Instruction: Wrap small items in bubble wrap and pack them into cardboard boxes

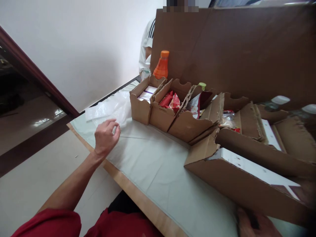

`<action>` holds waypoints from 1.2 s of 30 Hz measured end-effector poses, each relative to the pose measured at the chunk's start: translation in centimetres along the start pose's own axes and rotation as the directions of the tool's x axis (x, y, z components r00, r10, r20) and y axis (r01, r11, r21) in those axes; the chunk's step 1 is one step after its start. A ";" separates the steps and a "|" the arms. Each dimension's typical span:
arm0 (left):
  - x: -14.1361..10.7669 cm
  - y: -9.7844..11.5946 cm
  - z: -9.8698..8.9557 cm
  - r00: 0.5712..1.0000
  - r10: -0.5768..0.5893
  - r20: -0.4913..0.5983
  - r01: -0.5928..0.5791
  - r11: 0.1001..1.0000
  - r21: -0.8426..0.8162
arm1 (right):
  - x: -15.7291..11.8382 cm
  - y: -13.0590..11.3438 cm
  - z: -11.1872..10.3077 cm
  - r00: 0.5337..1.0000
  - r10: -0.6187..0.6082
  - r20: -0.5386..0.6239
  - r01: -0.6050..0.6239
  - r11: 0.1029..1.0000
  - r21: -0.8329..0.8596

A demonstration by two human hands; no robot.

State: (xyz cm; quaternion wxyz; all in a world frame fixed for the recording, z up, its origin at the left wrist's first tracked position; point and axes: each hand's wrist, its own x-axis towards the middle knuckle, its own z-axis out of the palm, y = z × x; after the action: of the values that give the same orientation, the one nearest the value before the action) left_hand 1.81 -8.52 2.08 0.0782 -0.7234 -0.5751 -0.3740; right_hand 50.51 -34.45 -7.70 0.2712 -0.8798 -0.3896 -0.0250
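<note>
My left hand (107, 135) is above the table's left part, its fingers curled in and nothing visible in them. Just beyond its knuckles lies a crumpled clear plastic bag (111, 108). My right hand (256, 225) is dark and blurred at the bottom right edge, beside the nearest long cardboard box (237, 179); its fingers are hard to make out. That box holds a white flat item (256, 168). Farther back, a row of cut cardboard boxes (160, 117) contains small white boxes (147, 93), red packets (171, 101) and a silvery-red pouch (195, 105).
A pale cloth covers the table (148, 158), which has a wooden front edge. Behind the boxes stand an orange bottle (162, 65), a clear bottle (146, 73) and a large brown cardboard panel (234, 49). A person's white sleeve (148, 34) shows beside the panel.
</note>
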 end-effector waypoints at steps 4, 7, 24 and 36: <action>-4.7 3.8 -0.7 0.996 0.060 0.066 -0.052 0.993 -0.109 | -0.1 0.5 0.3 0.998 -0.055 -0.033 0.056 0.998 0.007; -8.9 6.8 -0.7 0.971 0.154 0.181 -0.103 0.959 -0.263 | -0.2 0.8 0.7 0.998 -0.047 -0.039 0.047 0.999 -0.009; -9.5 5.7 1.9 0.913 0.242 0.330 -0.219 0.970 -0.105 | -10.1 -1.6 -0.5 0.969 0.009 -0.245 0.065 0.954 0.294; -8.3 6.8 1.2 0.960 0.152 0.236 -0.087 0.960 -0.266 | -12.1 -1.3 -0.6 0.970 -0.169 -0.173 0.196 0.969 0.153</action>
State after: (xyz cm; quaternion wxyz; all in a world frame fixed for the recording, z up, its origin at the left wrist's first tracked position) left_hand 7.89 -16.51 -1.90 -0.0664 -0.8030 -0.4830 -0.3428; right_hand 41.31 -42.13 -9.69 0.3712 -0.8092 -0.4471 -0.0866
